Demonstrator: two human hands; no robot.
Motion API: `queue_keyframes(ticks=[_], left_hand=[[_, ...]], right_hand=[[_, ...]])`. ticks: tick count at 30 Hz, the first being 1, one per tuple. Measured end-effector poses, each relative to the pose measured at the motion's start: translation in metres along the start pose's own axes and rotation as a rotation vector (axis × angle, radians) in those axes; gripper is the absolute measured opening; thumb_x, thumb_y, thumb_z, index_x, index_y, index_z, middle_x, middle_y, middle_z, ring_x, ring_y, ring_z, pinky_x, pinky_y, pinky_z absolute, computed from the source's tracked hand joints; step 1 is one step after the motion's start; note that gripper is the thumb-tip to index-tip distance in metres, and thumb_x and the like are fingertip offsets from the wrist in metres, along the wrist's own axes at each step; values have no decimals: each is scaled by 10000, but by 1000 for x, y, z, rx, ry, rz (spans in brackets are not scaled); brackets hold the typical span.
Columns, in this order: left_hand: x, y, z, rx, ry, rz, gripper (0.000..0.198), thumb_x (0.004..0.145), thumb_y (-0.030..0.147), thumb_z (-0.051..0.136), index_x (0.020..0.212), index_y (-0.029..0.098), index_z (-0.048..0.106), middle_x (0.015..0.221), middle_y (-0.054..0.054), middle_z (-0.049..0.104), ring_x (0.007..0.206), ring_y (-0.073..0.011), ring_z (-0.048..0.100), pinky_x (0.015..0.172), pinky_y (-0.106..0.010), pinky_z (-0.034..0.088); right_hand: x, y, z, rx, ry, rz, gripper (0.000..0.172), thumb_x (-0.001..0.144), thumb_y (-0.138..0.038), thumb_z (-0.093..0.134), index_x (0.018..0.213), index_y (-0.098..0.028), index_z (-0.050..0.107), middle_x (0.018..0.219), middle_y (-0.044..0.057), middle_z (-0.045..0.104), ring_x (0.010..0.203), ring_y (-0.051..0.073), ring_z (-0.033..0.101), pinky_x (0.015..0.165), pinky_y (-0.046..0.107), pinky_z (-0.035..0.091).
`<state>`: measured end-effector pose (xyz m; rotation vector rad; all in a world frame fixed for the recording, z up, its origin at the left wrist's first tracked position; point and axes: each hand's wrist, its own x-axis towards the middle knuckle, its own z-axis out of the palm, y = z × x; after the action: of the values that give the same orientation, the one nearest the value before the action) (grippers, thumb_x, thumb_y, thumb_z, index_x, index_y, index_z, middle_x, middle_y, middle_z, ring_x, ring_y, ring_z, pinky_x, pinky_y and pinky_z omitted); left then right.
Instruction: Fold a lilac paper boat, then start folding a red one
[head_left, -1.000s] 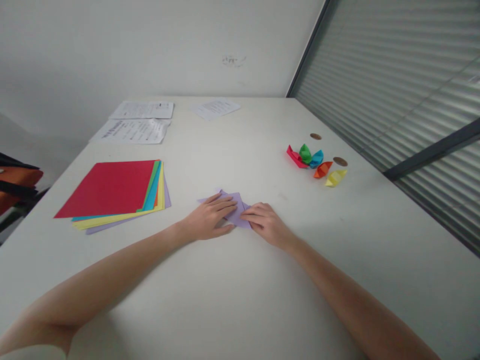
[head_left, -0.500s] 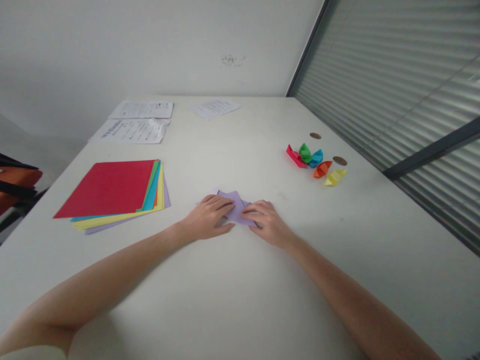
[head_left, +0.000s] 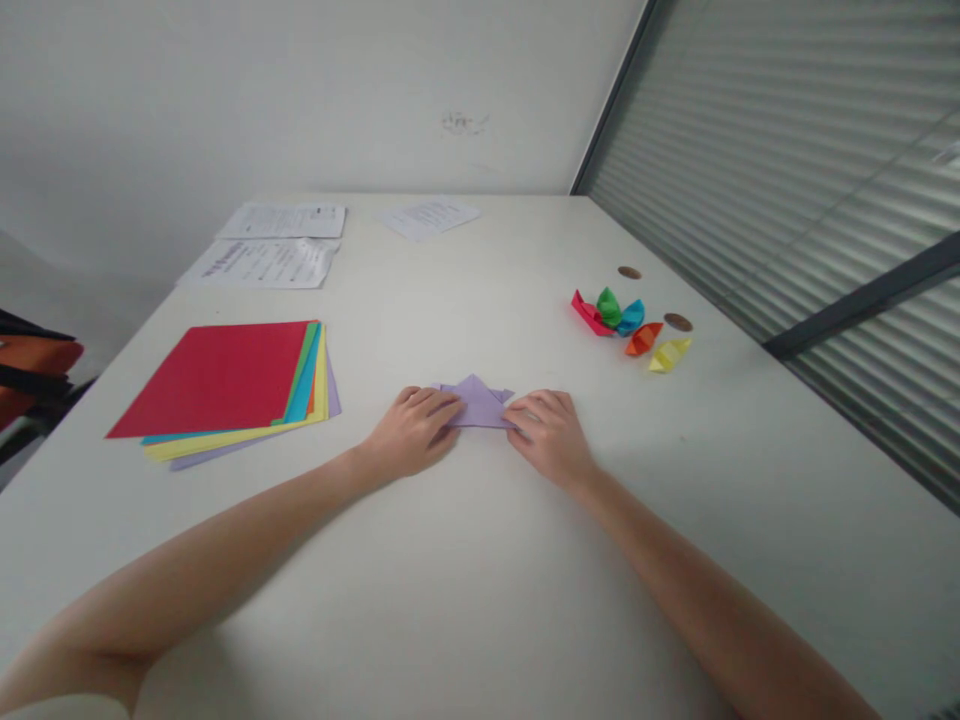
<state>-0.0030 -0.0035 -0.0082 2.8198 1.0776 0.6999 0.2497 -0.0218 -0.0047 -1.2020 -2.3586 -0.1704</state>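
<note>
A partly folded purple paper [head_left: 478,404] lies on the white table [head_left: 480,560] in front of me, its point facing away. My left hand [head_left: 411,432] presses on the paper's left end with curled fingers. My right hand [head_left: 550,434] holds down its right end, fingers bent onto the fold. Both hands rest on the tabletop on either side of the paper.
A stack of coloured paper sheets [head_left: 225,385], red on top, lies to the left. Several small folded paper boats [head_left: 628,325] sit at the right, near two brown discs [head_left: 677,321]. Printed sheets [head_left: 266,255] lie at the far end. A window with blinds [head_left: 810,180] runs along the right.
The purple paper has turned and now lies level with its point facing away. Both hands moved apart to its two ends.
</note>
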Motion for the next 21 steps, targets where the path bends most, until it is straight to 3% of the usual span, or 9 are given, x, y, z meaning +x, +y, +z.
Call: queue_keyframes(ticks=[5,10,13,21], left_hand=[[0,-1,-1,23,-9,46,238,955,252,482,1086,231,679,1119,-79,674,1019,-212,604,869,-376,433],[2,-9,-4,0,-40,79,295,929,392,538,1114,201,665,1065,-94,676,967,-212,627,833,-350,467],[3,-17,-3,-14,-12,80,361,902,428,571,1156,183,643,1063,-102,682,963,-219,641,844,-359,478],[3,-22,-1,7,92,204,300,924,396,561,1126,186,634,1018,-81,710,932,-190,658,819,-333,480]], right_hand=[[-2,6,3,111,-69,-55,190,882,-196,628,1025,-266,731,999,42,702,965,212,544,845,377,358],[-4,22,6,233,-83,34,166,906,-264,603,989,-260,747,984,46,691,932,197,577,837,366,387],[-4,30,7,264,-44,117,158,907,-281,603,951,-241,750,935,44,696,877,190,590,814,361,399],[-3,32,8,332,-13,182,156,912,-298,595,921,-245,742,916,40,706,870,194,607,819,372,420]])
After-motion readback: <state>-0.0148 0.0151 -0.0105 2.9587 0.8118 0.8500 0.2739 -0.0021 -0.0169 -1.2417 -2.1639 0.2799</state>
